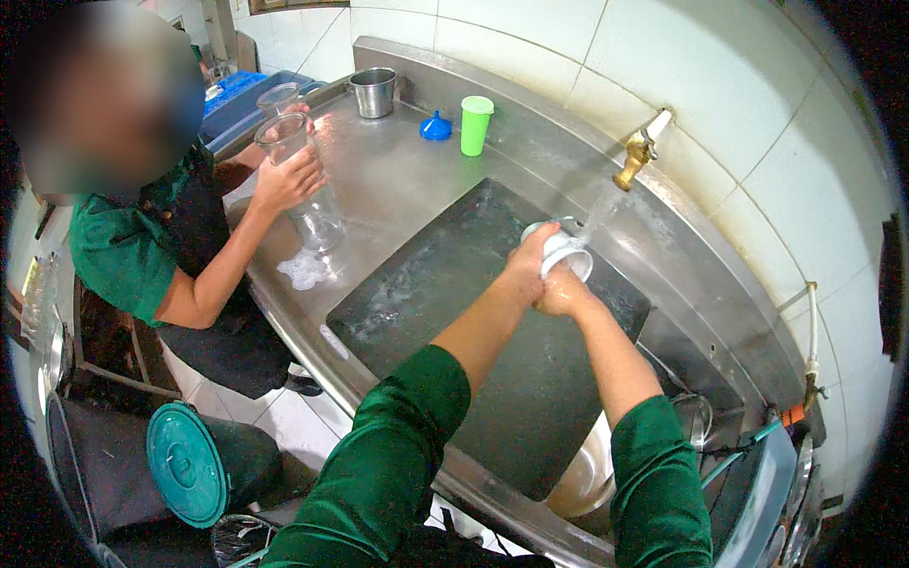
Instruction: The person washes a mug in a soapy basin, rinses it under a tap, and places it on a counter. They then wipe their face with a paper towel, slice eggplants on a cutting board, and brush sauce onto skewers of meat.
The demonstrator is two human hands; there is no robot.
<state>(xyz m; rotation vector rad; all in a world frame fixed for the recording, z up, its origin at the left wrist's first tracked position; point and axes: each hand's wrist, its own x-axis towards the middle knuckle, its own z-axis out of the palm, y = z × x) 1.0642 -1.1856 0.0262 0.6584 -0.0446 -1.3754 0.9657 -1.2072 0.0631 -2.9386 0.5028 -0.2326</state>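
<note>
Water runs from a brass tap onto white cups between my hands, above a dark rectangular board lying over the steel sink. My left hand grips a white cup from its left side. My right hand is at the mouth of a white cup, its fingers partly hidden inside. How the cups sit against each other is hard to tell. Further back on the steel counter stand a light green lidded tumbler, a blue funnel-shaped plastic piece and a steel cup.
At the left a co-worker in a green shirt holds glass vessels over the counter, near a patch of foam. A bin with a teal lid is at lower left. A steel bowl shows below the board's right edge.
</note>
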